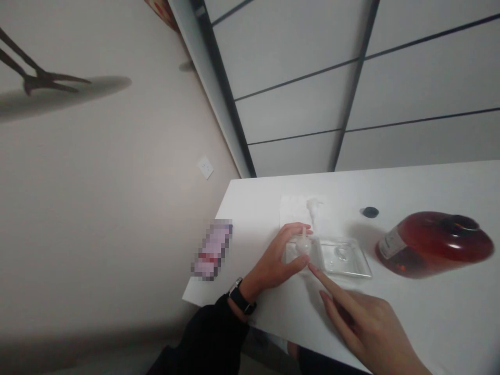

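Observation:
My left hand [273, 258], with a black watch [242, 297] on its wrist, curls around a small clear piece [302, 245] above the left end of a shallow glass tray [346, 265]. It seems to hold that piece, though the fingers and glare hide its shape. My right hand [363, 325] holds nothing visible, and its extended index fingertip is at the tray's near edge, almost touching my left thumb. A white pump-like piece [313, 208] lies on a white paper napkin [292, 211] just beyond my left fingers.
A large red-brown glass bottle [433, 245] with a pale label lies at the right of the white table [410, 192]. A small black cap [370, 212] sits near it. A pixelated phone [213, 250] lies at the table's left edge, beside a wall.

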Motion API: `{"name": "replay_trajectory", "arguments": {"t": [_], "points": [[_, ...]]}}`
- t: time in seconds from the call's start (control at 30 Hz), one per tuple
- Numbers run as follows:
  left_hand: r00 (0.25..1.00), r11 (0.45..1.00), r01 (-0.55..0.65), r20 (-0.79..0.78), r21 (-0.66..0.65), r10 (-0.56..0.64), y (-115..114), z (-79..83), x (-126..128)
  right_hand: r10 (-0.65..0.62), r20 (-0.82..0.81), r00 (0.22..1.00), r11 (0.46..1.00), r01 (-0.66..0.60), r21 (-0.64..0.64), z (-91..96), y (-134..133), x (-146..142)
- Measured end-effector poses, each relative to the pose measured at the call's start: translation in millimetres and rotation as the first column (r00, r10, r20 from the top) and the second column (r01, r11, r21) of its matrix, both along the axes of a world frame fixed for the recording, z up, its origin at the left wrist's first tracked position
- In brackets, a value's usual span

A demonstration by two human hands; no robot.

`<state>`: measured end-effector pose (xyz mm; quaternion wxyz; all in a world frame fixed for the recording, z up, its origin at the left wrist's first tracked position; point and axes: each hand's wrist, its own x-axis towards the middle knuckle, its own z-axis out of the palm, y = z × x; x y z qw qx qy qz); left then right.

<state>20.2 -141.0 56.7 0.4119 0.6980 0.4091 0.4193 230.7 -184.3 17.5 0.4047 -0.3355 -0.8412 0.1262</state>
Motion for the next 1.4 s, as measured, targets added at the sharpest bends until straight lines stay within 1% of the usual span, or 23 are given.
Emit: {"name": "replay_trajectory", "arguments": {"t": [0.1, 0.23, 0.33, 0.43, 0.5, 0.57, 0.6, 0.7, 0.8, 0.83, 0.9, 0.97, 1.07, 1.2, 1.23, 1.33, 1.4], "points": [[0.998, 0.999, -0.040, 0.046, -0.020, 0.041, -0.8, 0.0, 0.5, -0.008, -0.004, 1.000, 1.000, 0.008, -0.014, -5.6, -0.8, 0.6], [1.000, 1.000, 0.003, 0.011, 0.014, -0.003, -0.8, 0.4, 0.4, -0.013, 0.006, 1.000, 1.000, 0.013, -0.004, -10.6, -1.0, 1.8], [0.998, 0.999, -0.040, 0.053, -0.016, 0.041, -0.1, 0.9, 0.6, -0.021, 0.012, 1.000, 1.000, 0.020, 0.003, -14.2, -1.2, 3.4], [1.000, 1.000, 0.006, 0.016, -0.010, -0.006, 1.0, 0.6, 0.7, -0.022, 0.005, 1.000, 1.000, 0.022, 0.005, -18.0, -1.5, 5.2], [1.000, 1.000, 0.002, 0.023, -0.021, -0.001, 1.6, 0.2, 0.7, -0.022, -0.008, 1.000, 1.000, 0.022, 0.003, -19.4, -1.5, 5.6], [0.997, 0.998, -0.041, 0.056, -0.040, 0.044, 1.8, 0.1, 0.8, -0.018, -0.018, 1.000, 1.000, 0.018, -0.004, -18.2, -1.1, 4.9], [0.997, 0.998, -0.045, 0.054, -0.046, 0.047, 1.8, 0.4, 0.9, -0.015, -0.019, 1.000, 1.000, 0.015, -0.005, -16.2, -0.7, 4.2], [1.000, 0.999, -0.001, 0.003, -0.051, 0.001, 2.2, 1.4, 1.0, -0.015, -0.016, 1.000, 1.000, 0.015, 0.015, -5.4, 1.4, 0.9], [0.998, 0.996, -0.052, 0.031, -0.072, 0.054, 3.4, 0.7, 0.0, -0.001, -0.007, 1.000, 1.000, 0.001, 0.029, 6.4, 4.4, -2.1], [0.998, 0.996, -0.051, 0.031, -0.067, 0.053, 3.8, 0.0, -0.5, 0.003, -0.006, 1.000, 1.000, -0.003, 0.026, 9.2, 5.1, -2.6], [1.000, 0.999, -0.006, 0.003, -0.047, 0.007, 4.5, -1.5, -1.7, 0.007, -0.004, 1.000, 1.000, -0.007, 0.010, 12.2, 6.0, -2.7], [1.000, 0.999, 0.011, -0.001, -0.042, -0.011, 4.7, -2.7, -2.7, 0.010, 0.000, 1.000, 1.000, -0.010, -0.006, 12.0, 6.0, -2.0], [0.998, 0.998, -0.036, 0.051, -0.054, 0.039, 4.8, -2.9, -3.7, 0.017, 0.006, 1.000, 0.999, -0.017, -0.031, 8.6, 5.1, -0.7], [0.999, 0.998, 0.030, -0.018, -0.056, -0.031, 6.7, -3.6, -4.3, 0.036, 0.015, 0.999, 0.997, -0.035, -0.069, 5.3, 4.8, -0.2], [1.000, 0.998, 0.018, -0.010, -0.054, -0.018, 7.4, -4.7, -4.3, 0.035, 0.019, 0.999, 0.997, -0.034, -0.067, 5.3, 5.1, -0.2], [0.995, 0.997, -0.063, 0.078, -0.054, 0.067, 8.9, -7.9, -5.0, 0.014, 0.036, 0.999, 0.999, -0.013, -0.037, 6.3, 6.2, -0.1], [0.994, 0.996, -0.059, 0.090, -0.063, 0.064, 8.7, -7.1, -6.2, -0.005, 0.041, 0.999, 1.000, 0.006, -0.030, 7.1, 6.8, 0.1]]}}
